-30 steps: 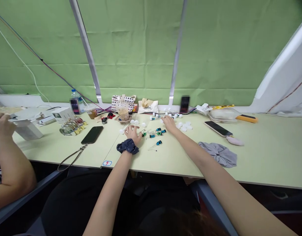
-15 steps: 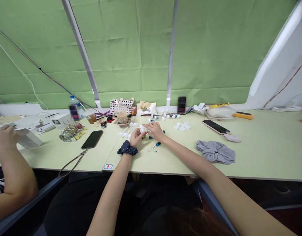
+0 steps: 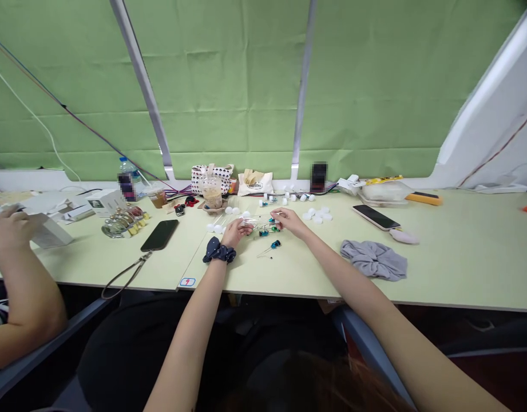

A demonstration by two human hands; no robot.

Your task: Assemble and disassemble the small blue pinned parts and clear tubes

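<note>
My left hand (image 3: 236, 230) is closed around a clear tube (image 3: 258, 221) lying roughly sideways; a white cap (image 3: 245, 214) shows at its left end. To the right, the fingertips of my right hand (image 3: 288, 220) are pinched together near the tube's other end. A small blue capacitor (image 3: 272, 220) is at those fingertips; the grip on it is partly hidden. Below the hands, more blue-green capacitors (image 3: 264, 233) lie on the table. One capacitor (image 3: 275, 244) has two thin wire leads pointing left. White-capped clear tubes (image 3: 218, 229) lie left of my left hand.
Several loose white caps (image 3: 317, 216) lie to the right, with white-capped pieces (image 3: 284, 201) behind. A drink cup (image 3: 212, 194), phones (image 3: 160, 235) (image 3: 376, 217) and a grey cloth (image 3: 375, 259) stand or lie around. At far left, a co-worker's hand (image 3: 9, 232) holds a white box (image 3: 51, 230).
My right hand has drawn away to the right from my left hand, to the tube's right side. More of the clear tube now shows between the hands. The view has shifted slightly.
</note>
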